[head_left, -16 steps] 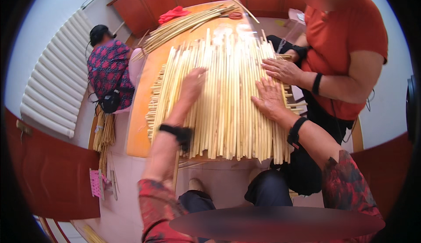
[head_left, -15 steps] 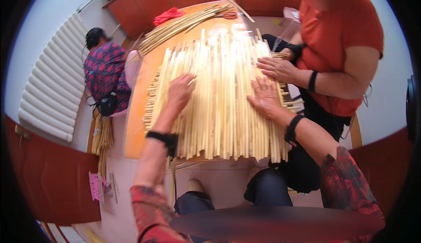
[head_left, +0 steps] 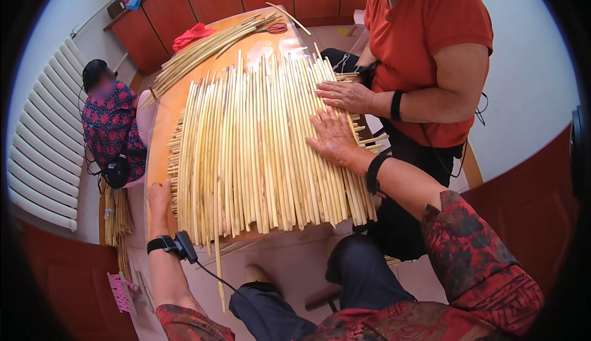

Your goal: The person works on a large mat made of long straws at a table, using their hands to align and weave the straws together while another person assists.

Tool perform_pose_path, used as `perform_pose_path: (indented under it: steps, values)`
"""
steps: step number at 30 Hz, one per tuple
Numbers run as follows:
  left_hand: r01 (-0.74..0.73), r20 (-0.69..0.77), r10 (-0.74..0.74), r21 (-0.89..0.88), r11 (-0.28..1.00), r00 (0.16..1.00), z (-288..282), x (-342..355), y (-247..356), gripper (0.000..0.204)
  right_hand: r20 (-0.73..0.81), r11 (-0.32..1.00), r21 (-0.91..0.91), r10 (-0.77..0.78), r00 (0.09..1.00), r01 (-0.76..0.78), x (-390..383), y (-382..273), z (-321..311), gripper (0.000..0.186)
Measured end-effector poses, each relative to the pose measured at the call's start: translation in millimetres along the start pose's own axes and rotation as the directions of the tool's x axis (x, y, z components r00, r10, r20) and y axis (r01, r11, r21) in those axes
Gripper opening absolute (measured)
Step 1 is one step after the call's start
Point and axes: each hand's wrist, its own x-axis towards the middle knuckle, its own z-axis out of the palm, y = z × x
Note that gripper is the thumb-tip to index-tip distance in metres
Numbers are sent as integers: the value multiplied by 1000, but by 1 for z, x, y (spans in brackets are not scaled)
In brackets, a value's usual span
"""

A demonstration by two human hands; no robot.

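Note:
A wide layer of pale yellow plant stalks (head_left: 265,150) lies side by side on the table, their ends uneven at the near edge. Under it, crosswise stalks (head_left: 176,147) poke out at the left side. My right hand (head_left: 334,136) rests flat with spread fingers on the right part of the layer. Beside the left border of the stalks is my left hand (head_left: 159,204), its fingers mostly turned out of sight. One longer stalk (head_left: 220,279) juts out past the near edge. A co-worker's hand (head_left: 346,96) lies on the stalks just beyond my right hand.
The orange table (head_left: 161,134) also carries loose stalks (head_left: 212,45), red-handled scissors (head_left: 277,28) and a red cloth (head_left: 192,35). A co-worker in an orange-red shirt (head_left: 431,27) stands at the right. Another person (head_left: 111,119) sits at the left near a radiator (head_left: 49,138). Bundled stalks (head_left: 117,218) stand below.
My left hand has gone from on top of the stalks to their left side. One stalk now sticks out toward me. My right hand stays flat on the layer; the view has shifted.

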Motion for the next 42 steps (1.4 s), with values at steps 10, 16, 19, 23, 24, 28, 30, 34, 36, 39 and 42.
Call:
perform_pose_path:
  steps: [10, 16, 19, 23, 24, 28, 30, 34, 36, 39, 42]
  values:
    - [166, 243, -50, -488, 857, 969, -13, -26, 4, 22, -15, 1000, -2, 9, 1000, -9, 5, 2, -4, 70]
    - [98, 263, 6, -380, 920, 965, -18, -31, 3, 20, -19, 1000, -5, -11, 1000, 10, 6, 2, -4, 69]
    - [90, 265, 15, -379, 921, 964, -21, -34, 0, 19, -15, 1000, -17, -20, 1000, 19, 6, 1, -4, 69]
    - [69, 250, 21, -346, 936, 968, -23, -39, -4, 20, -21, 999, -15, -35, 999, 35, 7, 3, -4, 68]
    - [37, 244, 46, -325, 945, 969, -23, -40, -5, 21, -28, 999, -11, -43, 999, 42, 7, 3, -3, 68]
    - [-11, 251, 79, -263, 965, 965, -26, -41, -7, 22, -23, 998, -5, -58, 998, 58, 10, 5, -2, 68]
    - [-13, 254, 81, -256, 967, 964, -25, -42, -7, 22, -5, 999, -11, -53, 999, 53, 12, 6, -3, 69]
    - [-54, 239, 109, -226, 973, 965, -24, -44, -9, 21, 22, 998, 38, -52, 998, 52, 12, 6, -7, 69]
    - [-69, 244, 117, -198, 978, 963, -24, -44, -11, 20, 26, 998, 42, -56, 998, 54, 13, 5, -8, 70]
    - [-69, 253, 115, -183, 981, 961, -24, -43, -14, 19, 38, 999, 29, -39, 999, 38, 14, 3, -9, 70]
    - [-104, 230, 147, -190, 976, 962, -21, -42, -18, 18, 34, 999, 42, -27, 999, 26, 16, 2, -8, 70]
